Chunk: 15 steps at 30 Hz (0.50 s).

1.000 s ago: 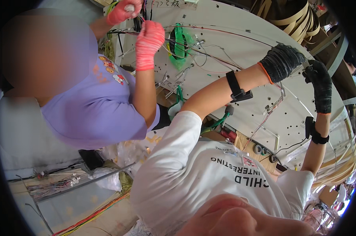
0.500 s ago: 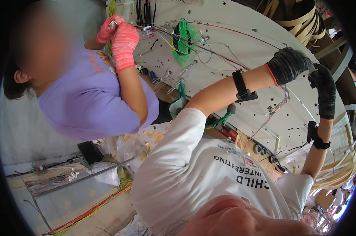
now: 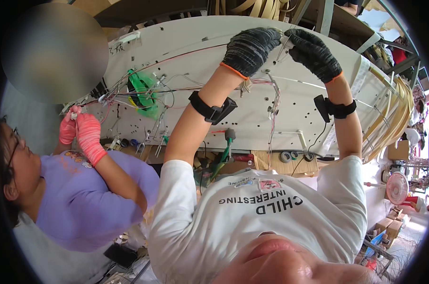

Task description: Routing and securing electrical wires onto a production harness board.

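Observation:
Over the far edge of a large white board [image 3: 191, 38], my two hands meet with fingertips almost touching, both in dark grey knit gloves with orange cuffs. My left hand [image 3: 253, 46] is closed in a pinch; what lies in its fingers is too small to make out. My right hand [image 3: 314, 54] pinches a thin pale wire [image 3: 281, 48] that dangles between the hands. Below them, a wire bundle [image 3: 272, 109] runs down the board. More thin wires [image 3: 186, 89] stretch across it to the left.
At the left, a co-worker in pink gloves [image 3: 89, 135] handles wires at the board's end. A green plastic bag [image 3: 142, 92] lies on the board among metal clips. Tan strips [image 3: 399, 102] hang at its right end. Tape rolls [image 3: 285, 156] sit by the near edge; a pink fan [image 3: 397, 188] stands right.
The view has turned, so the board lies more level and my hands appear farther left and higher. My fingertips stay close together in a pinch. The co-worker's gloved hands appear lower.

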### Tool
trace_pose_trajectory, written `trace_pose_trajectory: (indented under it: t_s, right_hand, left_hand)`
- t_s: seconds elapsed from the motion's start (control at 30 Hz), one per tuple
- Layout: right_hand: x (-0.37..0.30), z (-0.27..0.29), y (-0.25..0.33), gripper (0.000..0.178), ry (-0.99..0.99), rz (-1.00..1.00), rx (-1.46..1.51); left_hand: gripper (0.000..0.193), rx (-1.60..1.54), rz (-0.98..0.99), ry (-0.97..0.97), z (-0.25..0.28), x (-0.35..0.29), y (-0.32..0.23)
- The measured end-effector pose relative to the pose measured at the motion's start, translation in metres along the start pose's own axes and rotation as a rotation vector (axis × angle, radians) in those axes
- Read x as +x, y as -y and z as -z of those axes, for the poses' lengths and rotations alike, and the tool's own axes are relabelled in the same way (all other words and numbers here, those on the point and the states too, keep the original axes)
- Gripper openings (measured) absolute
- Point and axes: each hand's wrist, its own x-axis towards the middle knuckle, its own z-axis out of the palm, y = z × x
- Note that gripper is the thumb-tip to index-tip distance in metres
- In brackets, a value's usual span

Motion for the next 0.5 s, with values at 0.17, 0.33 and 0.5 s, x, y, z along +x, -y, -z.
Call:
trace_pose_trajectory:
  t_s: [0.17, 0.33, 0.5]
  right_hand:
    - [0.000, 0.015, -0.022, 0.037, -0.014, -0.047, 0.372]
    - [-0.021, -0.027, -0.002, 0.044, -0.030, 0.356, -0.475]
    - [-0.002, -0.004, -0.005, 0.027, -0.061, 0.197, -0.684]
  left_hand:
    - [0.020, 0.037, -0.230, -0.268, -0.022, -0.013, 0.022]
    - [0.013, 0.009, -0.199, -0.225, 0.010, -0.002, -0.008]
    - [0.009, 0.172, -0.049, -0.090, 0.001, -0.012, -0.005]
